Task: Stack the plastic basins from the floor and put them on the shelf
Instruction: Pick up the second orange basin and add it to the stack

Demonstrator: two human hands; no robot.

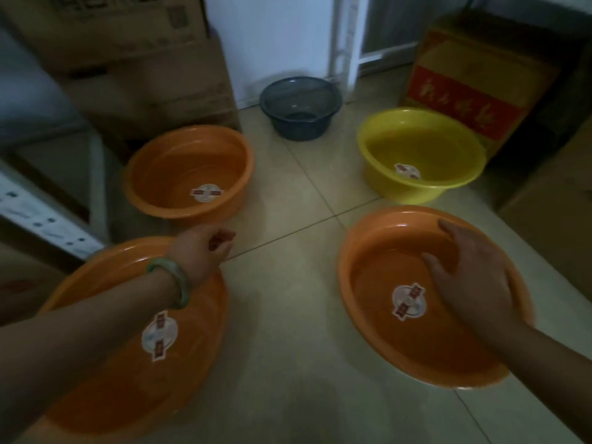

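Five plastic basins on tiled floor [288,299], none stacked yet. Right hand [471,274] spread open over near-right orange basin [384,331], fingers toward far rim, no grasp visible. Left hand [205,251] loosely curled, holding nothing, above near-left orange basin [128,379]. Deeper orange basin [189,174], yellow basin [423,155], dark grey basin [299,107] farther off. Basins likely light, thin, slightly flexible, smooth, maybe slippery. Best hold: rolled rim, thumb inside.
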